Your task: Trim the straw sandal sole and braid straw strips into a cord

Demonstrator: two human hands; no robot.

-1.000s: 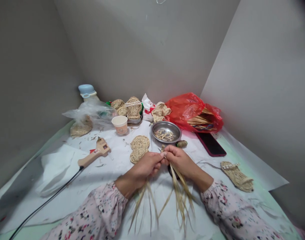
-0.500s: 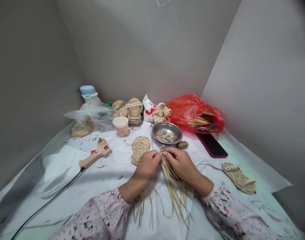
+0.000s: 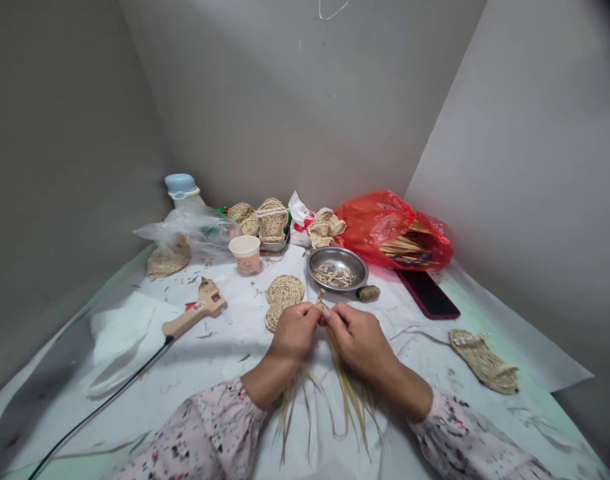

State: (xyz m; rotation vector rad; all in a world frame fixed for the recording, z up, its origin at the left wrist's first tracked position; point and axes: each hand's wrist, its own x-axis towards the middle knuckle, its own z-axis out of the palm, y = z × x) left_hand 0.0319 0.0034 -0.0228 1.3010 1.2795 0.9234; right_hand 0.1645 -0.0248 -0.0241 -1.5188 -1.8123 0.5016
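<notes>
My left hand (image 3: 295, 333) and my right hand (image 3: 361, 340) meet at the middle of the table, thumbs and fingertips pinched on the top of a bundle of straw strands (image 3: 343, 383). A short knotted or braided end pokes up above the fingertips. Loose strands hang below both hands and fan over the white covering. Just beyond my left hand lies a woven straw sole (image 3: 285, 293), its near part partly hidden by that hand. Past my fingertips stands a metal bowl (image 3: 337, 269) with straw scraps in it, and a spool of thread (image 3: 368, 293) lies by its rim.
A glue gun (image 3: 197, 311) with a black cord lies left. Behind are a paper cup (image 3: 245, 255), a clear plastic bag (image 3: 199, 230), woven pieces (image 3: 273, 221) and a red bag (image 3: 372, 223) of straw. To the right are a phone (image 3: 427, 295) and a small straw slipper (image 3: 485, 362).
Both hands still pinch the straw at nearly the same spot. My right hand has turned slightly over the strands, which now hang closer together. The whole view has shifted a little.
</notes>
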